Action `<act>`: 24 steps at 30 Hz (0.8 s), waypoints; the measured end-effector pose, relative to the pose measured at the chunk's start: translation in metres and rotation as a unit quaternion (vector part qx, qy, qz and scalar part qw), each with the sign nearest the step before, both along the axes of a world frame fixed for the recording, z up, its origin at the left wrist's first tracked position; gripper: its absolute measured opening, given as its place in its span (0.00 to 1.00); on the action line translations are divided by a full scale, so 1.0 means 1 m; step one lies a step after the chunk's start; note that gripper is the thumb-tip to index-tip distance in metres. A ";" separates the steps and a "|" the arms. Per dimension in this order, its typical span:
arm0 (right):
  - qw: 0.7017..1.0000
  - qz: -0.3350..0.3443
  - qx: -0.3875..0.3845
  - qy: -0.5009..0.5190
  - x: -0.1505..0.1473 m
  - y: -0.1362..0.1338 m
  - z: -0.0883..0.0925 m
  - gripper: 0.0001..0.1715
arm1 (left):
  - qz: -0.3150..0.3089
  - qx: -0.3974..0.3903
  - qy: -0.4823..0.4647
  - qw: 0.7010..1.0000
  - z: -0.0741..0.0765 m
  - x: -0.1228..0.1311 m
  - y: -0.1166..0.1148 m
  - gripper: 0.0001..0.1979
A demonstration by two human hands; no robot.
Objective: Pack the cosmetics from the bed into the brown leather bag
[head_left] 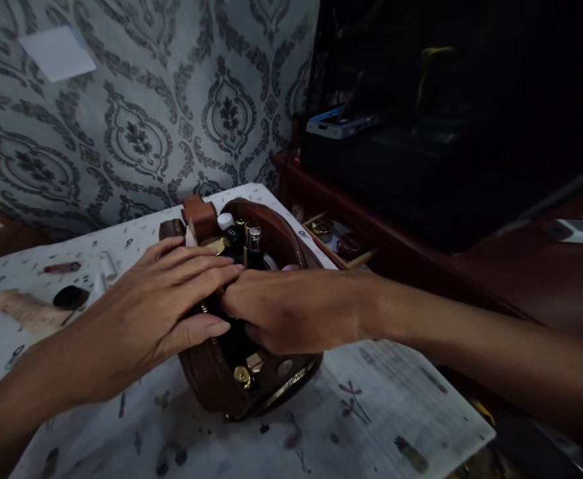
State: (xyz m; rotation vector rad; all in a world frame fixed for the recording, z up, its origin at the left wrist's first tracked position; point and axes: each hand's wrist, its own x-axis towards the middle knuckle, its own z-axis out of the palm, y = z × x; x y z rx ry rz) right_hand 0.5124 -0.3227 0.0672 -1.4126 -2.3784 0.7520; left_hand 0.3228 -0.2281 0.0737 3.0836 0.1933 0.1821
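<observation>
A brown zippered cosmetic bag stands unzipped on the table, packed with small bottles and tubes. My left hand lies over its left rim, fingers stretched out and touching my right hand. My right hand reaches down into the bag; its fingers are hidden inside, so what they hold does not show. Just behind the hands stand a dark tube with a silver cap and a black bottle with a white cap. Near the front of the opening is a round gold cap.
On the patterned tablecloth to the left lie a beige tube, a dark round lid, a white cylinder and a reddish tube. An open drawer and a dark screen are on the right.
</observation>
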 end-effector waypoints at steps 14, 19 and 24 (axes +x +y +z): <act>0.995 -0.049 0.034 -0.084 -0.002 -0.019 0.030 0.10 | 0.014 -0.030 0.023 0.999 0.005 -0.001 -0.001 0.27; 0.992 -0.106 0.066 -0.027 0.002 -0.030 0.038 0.16 | 0.018 -0.049 0.009 0.999 0.001 -0.004 -0.001 0.28; 0.980 -0.174 0.097 0.010 0.007 -0.031 0.026 0.16 | 0.026 -0.083 -0.054 0.995 -0.003 -0.011 0.001 0.28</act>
